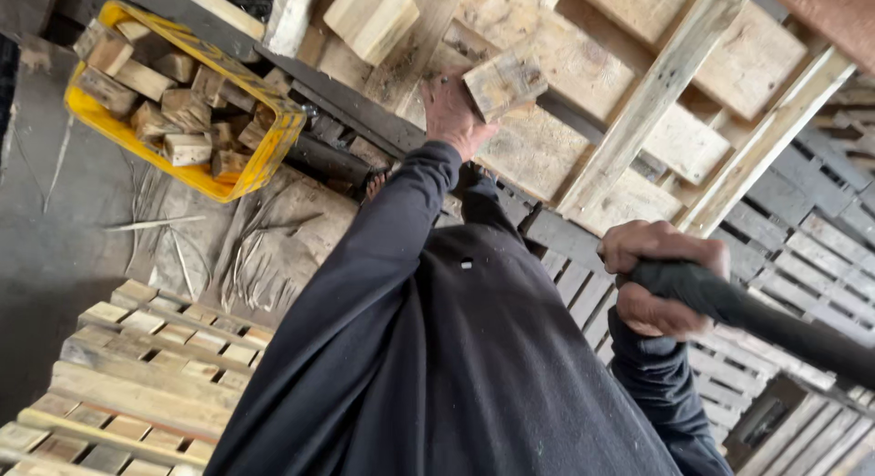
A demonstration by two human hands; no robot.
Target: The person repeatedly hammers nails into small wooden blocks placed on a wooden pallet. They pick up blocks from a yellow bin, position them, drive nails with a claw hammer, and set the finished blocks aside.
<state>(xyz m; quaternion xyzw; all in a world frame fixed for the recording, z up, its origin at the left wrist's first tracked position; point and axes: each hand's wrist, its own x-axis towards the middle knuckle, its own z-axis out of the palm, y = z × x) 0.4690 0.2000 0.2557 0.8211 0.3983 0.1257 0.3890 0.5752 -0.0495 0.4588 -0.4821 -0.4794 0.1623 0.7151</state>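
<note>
Nearest the camera, the right hand [663, 277] is clamped around a black handle [756, 317] that runs off toward the lower right edge; its far end is out of view. The dark sleeves fill the lower middle. Farther out, the left hand [453, 113] reaches up the frame and grips a wood block [504, 81] by its near edge, fingers closed on it. The block rests against the pale boards of a pallet [638, 121], well apart from the right hand. At lower left lies another pallet [128, 385] of light slats. Beyond it, at upper left, a yellow crate [264, 157], rectangular and open-topped, holds many short wood offcuts [173, 112]. It sits on the grey floor [55, 248] beside scattered splinters.
</note>
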